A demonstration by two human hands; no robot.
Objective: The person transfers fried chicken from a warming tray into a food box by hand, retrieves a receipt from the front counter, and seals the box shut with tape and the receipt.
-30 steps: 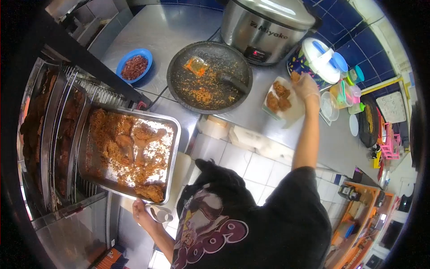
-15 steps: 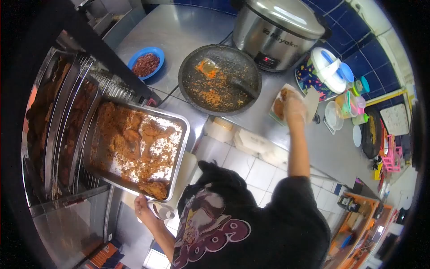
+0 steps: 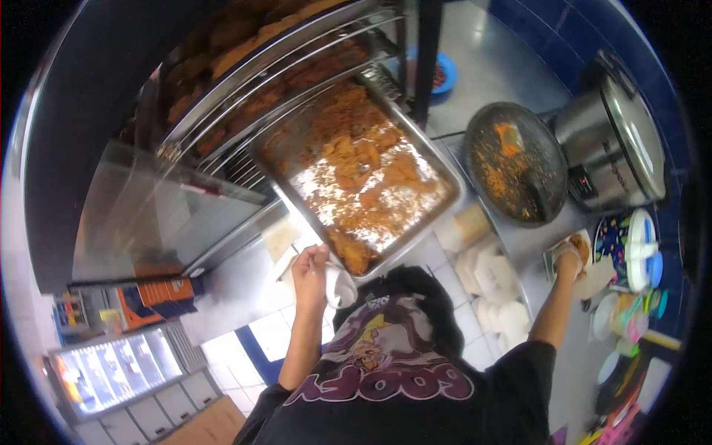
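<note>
A metal tray of browned fried pieces and crumbs juts from the rack on the left. At its near edge is my left hand, fingers curled against the rim, with a white cup-like object just beside it. My right hand, in a clear glove, reaches down to an open paper food box on the steel counter. Its fingers are bent over brown food in the box; what they grip is hidden.
A dark pan with crumbs and a spatula sits beyond the tray, beside a steel cooker. Farther back is a blue bowl. A patterned container and small tubs stand at the right. The cabinet's glass door hangs open at left.
The view has swung left, so the tray, pan and box appear farther right. My left hand remains at the tray's near edge, and my right hand stays at the box.
</note>
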